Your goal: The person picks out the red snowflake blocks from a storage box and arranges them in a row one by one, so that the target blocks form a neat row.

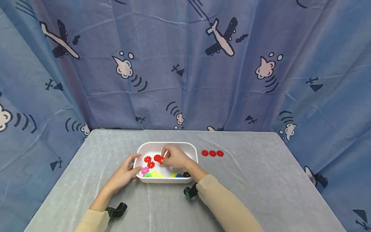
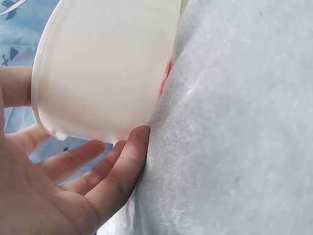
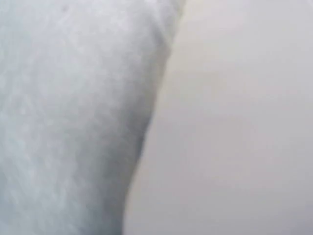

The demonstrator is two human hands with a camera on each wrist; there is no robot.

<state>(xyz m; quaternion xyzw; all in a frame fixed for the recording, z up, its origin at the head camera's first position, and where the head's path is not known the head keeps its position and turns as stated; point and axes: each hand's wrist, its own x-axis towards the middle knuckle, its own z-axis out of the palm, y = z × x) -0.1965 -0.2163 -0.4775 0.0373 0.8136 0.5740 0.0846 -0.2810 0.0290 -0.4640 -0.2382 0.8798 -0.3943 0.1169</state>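
A white plastic tray (image 1: 165,180) stands on the grey cloth, with several flower-shaped discs inside. My left hand (image 1: 125,172) grips its left end, the thumb over the rim. In the left wrist view the fingers (image 2: 115,183) of that hand lie against the outside of the tray wall (image 2: 107,68). My right hand (image 1: 176,157) is down in the tray, its thumb and fingertips pinching a red flower-shaped disc (image 1: 161,160). Close by lie other red discs (image 1: 151,165). The right wrist view shows only the blurred tray wall (image 3: 230,122) and cloth, no hand.
Along the tray's near side are a pink disc (image 1: 145,170), green and yellow discs (image 1: 155,174), a blue one (image 1: 179,175) and a dark brown one (image 1: 186,174). Right of the tray, three red discs (image 1: 212,153) form a row on the cloth. A blue printed curtain (image 1: 185,80) hangs behind the table.
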